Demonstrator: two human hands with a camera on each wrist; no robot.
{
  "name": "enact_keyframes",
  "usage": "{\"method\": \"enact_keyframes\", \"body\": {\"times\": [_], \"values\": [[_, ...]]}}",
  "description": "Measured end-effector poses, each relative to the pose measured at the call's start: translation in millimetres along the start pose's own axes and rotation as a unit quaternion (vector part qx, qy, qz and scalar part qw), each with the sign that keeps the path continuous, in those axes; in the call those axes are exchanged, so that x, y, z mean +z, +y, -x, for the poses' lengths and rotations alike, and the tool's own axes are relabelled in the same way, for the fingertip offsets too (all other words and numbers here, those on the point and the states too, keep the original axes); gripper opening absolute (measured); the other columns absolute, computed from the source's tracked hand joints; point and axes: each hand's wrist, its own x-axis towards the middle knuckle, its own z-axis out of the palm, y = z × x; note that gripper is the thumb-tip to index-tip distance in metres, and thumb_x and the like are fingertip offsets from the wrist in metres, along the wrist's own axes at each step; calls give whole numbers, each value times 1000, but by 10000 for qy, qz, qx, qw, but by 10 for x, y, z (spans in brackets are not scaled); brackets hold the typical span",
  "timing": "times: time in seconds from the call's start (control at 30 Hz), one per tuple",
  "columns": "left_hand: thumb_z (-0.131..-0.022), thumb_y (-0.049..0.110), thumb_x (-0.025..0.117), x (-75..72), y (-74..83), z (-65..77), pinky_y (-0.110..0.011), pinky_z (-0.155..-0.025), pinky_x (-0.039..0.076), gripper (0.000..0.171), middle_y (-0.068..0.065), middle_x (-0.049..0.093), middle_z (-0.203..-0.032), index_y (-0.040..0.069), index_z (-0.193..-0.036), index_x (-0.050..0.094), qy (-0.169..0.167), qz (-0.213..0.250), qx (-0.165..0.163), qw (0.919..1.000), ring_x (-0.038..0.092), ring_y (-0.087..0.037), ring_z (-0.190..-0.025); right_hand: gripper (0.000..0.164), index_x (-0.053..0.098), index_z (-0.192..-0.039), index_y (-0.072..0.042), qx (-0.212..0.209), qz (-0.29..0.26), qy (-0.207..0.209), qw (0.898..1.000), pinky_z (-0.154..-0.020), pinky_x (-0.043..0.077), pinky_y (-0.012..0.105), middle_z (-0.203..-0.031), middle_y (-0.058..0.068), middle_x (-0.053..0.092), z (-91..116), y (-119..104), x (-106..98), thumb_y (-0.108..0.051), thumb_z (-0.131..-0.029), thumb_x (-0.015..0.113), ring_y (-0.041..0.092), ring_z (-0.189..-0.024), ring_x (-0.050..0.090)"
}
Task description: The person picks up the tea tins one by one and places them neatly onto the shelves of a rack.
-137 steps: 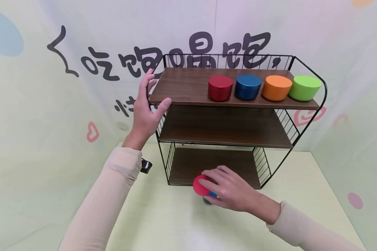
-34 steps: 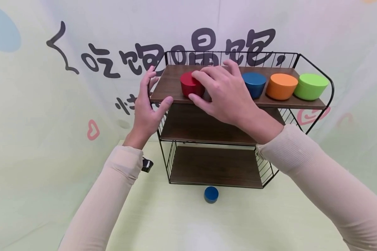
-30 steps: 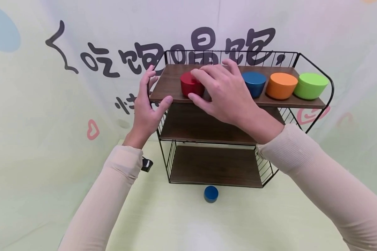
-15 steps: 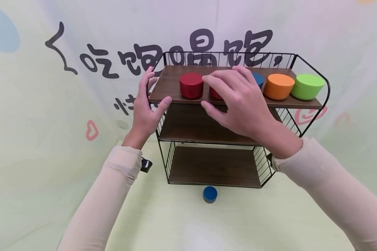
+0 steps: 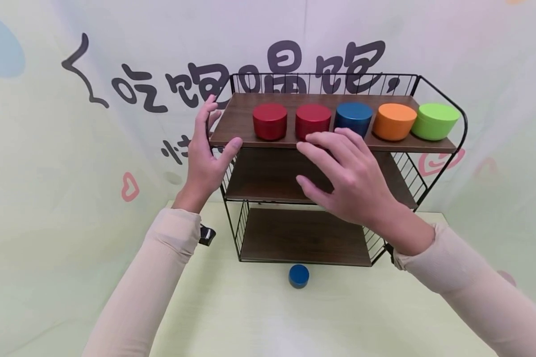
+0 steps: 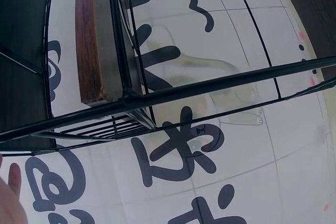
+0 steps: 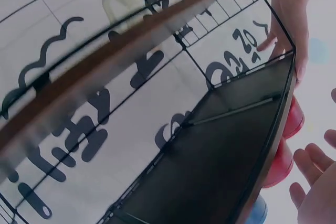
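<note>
A black wire rack with three dark wooden shelves (image 5: 305, 235) stands ahead. My left hand (image 5: 205, 161) grips its upper left corner, thumb on the top shelf's front edge and fingers round the side wire. Along the top shelf sit round lidded tins: a left red tin (image 5: 270, 122), a second red tin (image 5: 312, 119), a blue tin (image 5: 354, 117), an orange tin (image 5: 394, 122) and a green tin (image 5: 435, 122). Just in front of the second red and blue tins hovers my right hand (image 5: 350, 178), holding nothing, fingers loosely bent. It covers part of the blue tin's lower edge.
Another blue tin (image 5: 299, 275), smaller in view, stands on the pale table (image 5: 232, 312) before the bottom shelf. White printed sheeting (image 5: 129, 129) with black characters encloses the back and sides. Wire rails (image 5: 444, 99) edge the top shelf.
My right hand has carried a red tin from above the table's blue tin to the top shelf, left of the other red one. It has let go and drawn back down and right.
</note>
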Motion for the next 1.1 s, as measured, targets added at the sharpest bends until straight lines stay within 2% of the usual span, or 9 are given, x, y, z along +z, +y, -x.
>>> {"method": "enact_keyframes", "body": {"times": [0.2,0.37,0.43,0.6,0.7,0.97,1.1], "values": [[-90,24,63,8,11,-1,-33,-111,34,63,-8,33,-160,-2,-141,37,-13,19,-19,10000,42,-30,-138,50,65,-125,-2,-115,-19,-273,9996,-101,42,53,-123,23,63,244,-104,80,-29,-84,73,37,-113,60],[-90,25,63,6,14,8,-40,-113,33,63,-12,33,-159,-3,-141,37,9,9,-1,10000,42,-33,-138,55,64,-128,-4,-16,-179,-489,9986,-103,42,55,-129,21,61,484,-183,206,-31,-81,76,36,-117,58],[-90,25,63,4,16,8,-42,-113,32,63,-13,33,-158,-3,-141,37,17,2,12,10000,42,-33,-138,53,64,-128,-4,39,-221,-570,9981,-102,42,55,-132,21,60,579,-207,253,-34,-84,72,36,-119,57],[-90,23,63,-2,24,3,-35,-112,33,63,-7,33,-159,-3,-141,37,-11,-17,-40,10000,42,-31,-138,50,64,-129,-5,142,-243,-741,9969,-99,44,57,-133,20,60,783,-249,338,-41,-94,59,35,-122,56],[-90,22,63,-3,32,-1,-33,-111,33,63,-4,33,-160,-3,-142,37,-21,-25,-66,10000,42,-31,-138,52,62,-131,-5,189,-264,-841,9959,-100,44,58,-134,20,59,901,-273,389,-42,-96,55,35,-125,55],[-89,19,63,5,46,0,-31,-107,37,62,-7,34,-159,-3,-141,37,8,-2,-92,10000,43,-28,-138,53,61,-135,-7,370,-296,-1131,9925,-104,42,55,-140,17,56,1260,-379,545,-45,-99,49,33,-129,52],[-89,20,64,13,44,1,-31,-105,38,62,-11,35,-158,-4,-140,37,47,62,-71,9999,44,-25,-137,52,61,-134,-7,472,-323,-1204,9911,-103,42,54,-139,17,57,1433,-435,620,-44,-99,51,33,-128,54]]}}
